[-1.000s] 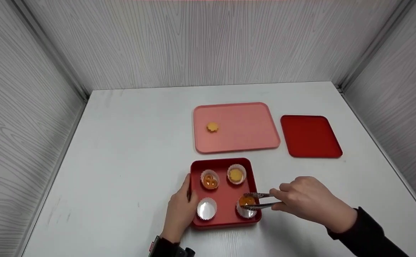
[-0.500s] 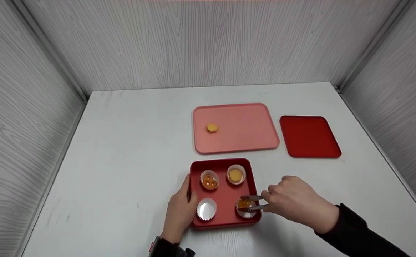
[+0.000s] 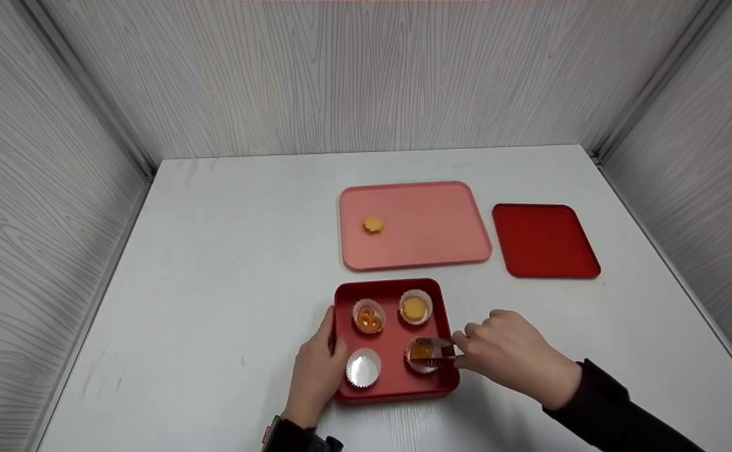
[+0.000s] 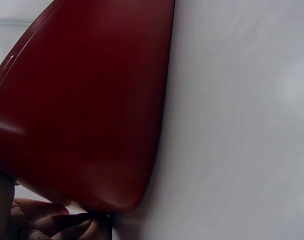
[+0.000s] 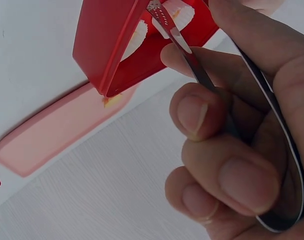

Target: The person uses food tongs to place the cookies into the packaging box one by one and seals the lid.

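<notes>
My left hand [image 3: 317, 370] grips the left wall of a red square box [image 3: 383, 355], thumb at the rim and fingers along the outside. The box's outer wall [image 4: 91, 100] fills much of the left wrist view. In my right hand [image 3: 511, 353] are metal tongs [image 5: 194, 65], gripped between thumb and curled fingers. Their tips lie on either side of a glossy orange-brown piece [image 3: 425, 349] in the front-right paper cup [image 3: 424, 369]. Elsewhere in the box, one cup holds a pretzel-shaped piece [image 3: 368, 320], another a yellow flower-shaped cookie [image 3: 414, 308]. The front-left cup [image 3: 363, 368] shows a bare, silvery bottom.
Beyond the box lies a pink tray [image 3: 429, 226] bearing one yellow flower-shaped cookie [image 3: 373, 224] near its left side. A flat red square lid or tray [image 3: 545, 242] lies to the right. Grey wood-grain panels [image 3: 366, 75] stand around the white table [image 3: 228, 263].
My right hand has moved left with the tongs. The front-right cup and its orange-brown piece have shifted left and slightly away inside the box. My left hand stays in place.
</notes>
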Action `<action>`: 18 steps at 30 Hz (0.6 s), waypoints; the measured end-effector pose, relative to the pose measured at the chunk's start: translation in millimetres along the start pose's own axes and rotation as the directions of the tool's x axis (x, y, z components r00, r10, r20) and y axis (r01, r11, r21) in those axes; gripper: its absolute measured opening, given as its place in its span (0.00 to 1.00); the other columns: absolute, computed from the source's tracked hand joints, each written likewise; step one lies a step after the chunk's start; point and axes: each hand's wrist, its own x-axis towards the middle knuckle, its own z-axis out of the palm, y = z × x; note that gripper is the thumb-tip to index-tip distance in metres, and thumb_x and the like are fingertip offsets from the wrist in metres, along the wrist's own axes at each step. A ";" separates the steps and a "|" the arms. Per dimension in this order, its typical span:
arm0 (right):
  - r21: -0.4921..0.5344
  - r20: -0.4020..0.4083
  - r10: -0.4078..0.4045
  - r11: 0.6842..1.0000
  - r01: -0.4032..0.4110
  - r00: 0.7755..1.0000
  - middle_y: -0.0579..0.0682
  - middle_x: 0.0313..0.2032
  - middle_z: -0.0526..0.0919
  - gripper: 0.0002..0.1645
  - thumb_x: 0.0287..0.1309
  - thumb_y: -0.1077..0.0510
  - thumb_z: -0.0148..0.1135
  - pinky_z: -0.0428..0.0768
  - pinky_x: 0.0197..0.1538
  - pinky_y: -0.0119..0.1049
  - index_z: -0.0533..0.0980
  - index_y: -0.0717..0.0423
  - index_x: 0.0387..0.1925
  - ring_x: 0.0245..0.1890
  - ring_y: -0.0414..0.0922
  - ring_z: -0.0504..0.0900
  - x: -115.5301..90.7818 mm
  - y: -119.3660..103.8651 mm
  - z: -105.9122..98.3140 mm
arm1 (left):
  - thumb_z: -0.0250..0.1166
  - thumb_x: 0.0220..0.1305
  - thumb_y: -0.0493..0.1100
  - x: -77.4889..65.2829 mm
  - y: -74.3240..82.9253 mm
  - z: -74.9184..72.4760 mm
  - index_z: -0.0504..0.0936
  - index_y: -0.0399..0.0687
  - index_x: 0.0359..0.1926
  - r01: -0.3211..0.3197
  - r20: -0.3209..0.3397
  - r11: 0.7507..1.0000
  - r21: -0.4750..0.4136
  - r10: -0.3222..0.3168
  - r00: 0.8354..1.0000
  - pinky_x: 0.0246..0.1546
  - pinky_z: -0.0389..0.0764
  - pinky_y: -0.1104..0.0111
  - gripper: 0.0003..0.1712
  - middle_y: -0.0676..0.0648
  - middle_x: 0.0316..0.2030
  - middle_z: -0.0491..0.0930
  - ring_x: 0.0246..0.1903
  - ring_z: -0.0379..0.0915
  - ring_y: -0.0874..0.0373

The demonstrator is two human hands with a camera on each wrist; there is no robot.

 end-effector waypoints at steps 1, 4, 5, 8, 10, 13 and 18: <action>0.006 -0.012 0.005 1.000 -0.005 1.000 0.44 0.09 0.59 0.20 0.42 0.43 0.70 0.48 0.17 0.32 0.73 0.51 0.15 0.09 0.38 0.51 0.0 0.1 1.4 | 0.54 0.64 0.43 0.1 0.0 0.0 0.59 0.50 0.70 -0.002 0.000 1.000 0.002 0.002 1.000 0.54 0.70 0.56 0.33 0.46 0.60 0.69 0.53 0.70 0.56; 0.011 -0.046 0.015 1.000 -0.014 0.999 0.44 0.09 0.58 0.20 0.41 0.44 0.71 0.47 0.17 0.31 0.72 0.51 0.15 0.10 0.37 0.48 0.4 0.0 6.4 | 0.54 0.64 0.43 0.4 -0.3 0.0 0.59 0.49 0.70 -0.005 -0.005 1.000 0.001 0.005 1.000 0.53 0.71 0.56 0.33 0.45 0.59 0.70 0.51 0.71 0.56; 0.009 -0.056 0.016 1.000 -0.016 0.998 0.44 0.09 0.57 0.21 0.41 0.44 0.71 0.46 0.18 0.31 0.71 0.51 0.14 0.11 0.37 0.47 0.5 0.0 8.0 | 0.54 0.64 0.43 0.5 -0.3 0.0 0.59 0.49 0.69 -0.006 -0.007 1.000 0.001 0.006 1.000 0.52 0.71 0.56 0.33 0.45 0.59 0.71 0.50 0.72 0.56; 0.005 -0.072 0.030 1.000 -0.029 0.997 0.44 0.09 0.55 0.22 0.42 0.44 0.71 0.46 0.18 0.31 0.70 0.51 0.14 0.12 0.37 0.44 0.4 -0.1 12.7 | 0.55 0.64 0.43 0.5 -0.1 0.2 0.59 0.49 0.69 -0.010 -0.007 1.000 0.000 0.010 1.000 0.53 0.71 0.56 0.33 0.45 0.59 0.70 0.51 0.71 0.56; 0.008 -0.073 0.038 0.999 -0.038 0.997 0.44 0.09 0.55 0.22 0.42 0.43 0.71 0.46 0.17 0.31 0.69 0.51 0.14 0.11 0.37 0.45 -0.1 0.1 14.6 | 0.55 0.64 0.43 0.3 0.5 0.2 0.59 0.49 0.69 -0.010 -0.006 1.000 0.004 0.010 1.000 0.53 0.70 0.57 0.33 0.46 0.60 0.70 0.53 0.70 0.56; 0.018 -0.068 0.055 0.998 -0.054 0.996 0.44 0.09 0.56 0.23 0.43 0.42 0.70 0.48 0.17 0.32 0.71 0.51 0.15 0.10 0.38 0.49 -0.8 0.6 16.0 | 0.55 0.64 0.44 0.0 1.7 -0.1 0.59 0.50 0.70 -0.009 -0.006 1.000 0.005 0.009 1.000 0.54 0.70 0.57 0.33 0.46 0.60 0.70 0.54 0.69 0.56; 0.040 -0.067 0.086 0.996 -0.083 0.994 0.43 0.10 0.57 0.22 0.42 0.40 0.70 0.50 0.17 0.31 0.72 0.51 0.17 0.09 0.38 0.53 -2.9 0.3 15.5 | 0.55 0.64 0.44 -0.1 2.2 -0.1 0.60 0.50 0.69 -0.019 -0.008 1.000 0.006 0.019 1.000 0.51 0.72 0.58 0.32 0.46 0.59 0.71 0.52 0.71 0.57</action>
